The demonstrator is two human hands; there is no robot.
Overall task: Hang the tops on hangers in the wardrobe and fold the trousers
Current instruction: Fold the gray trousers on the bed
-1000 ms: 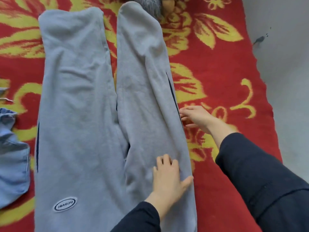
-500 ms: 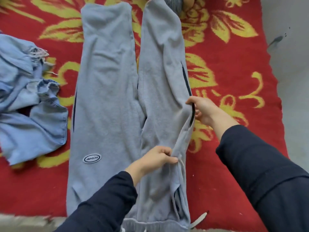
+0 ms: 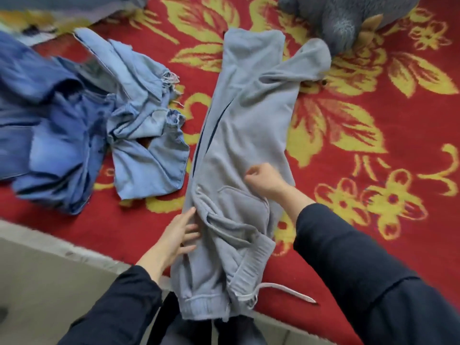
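Grey sweat trousers (image 3: 246, 135) lie lengthwise on the red and yellow flowered blanket (image 3: 373, 135), one leg folded over the other, with dark side stripes along the left edge. Their waistband and white drawstring (image 3: 288, 291) hang at the near edge. My left hand (image 3: 178, 235) lies with straight fingers against the trousers' left edge near the hip. My right hand (image 3: 263, 179) is curled on top of the folded leg; whether it still pinches the cloth cannot be seen.
A crumpled pile of blue denim garments (image 3: 82, 125) lies to the left on the blanket. A grey plush toy (image 3: 333, 18) sits at the far end beside the trouser cuffs. The bed's near edge and grey floor (image 3: 49, 282) are at lower left.
The right trouser leg has been carried over onto the left one. My right hand moved left with it; my left hand let go and shifted to the left edge. The camera swung left.
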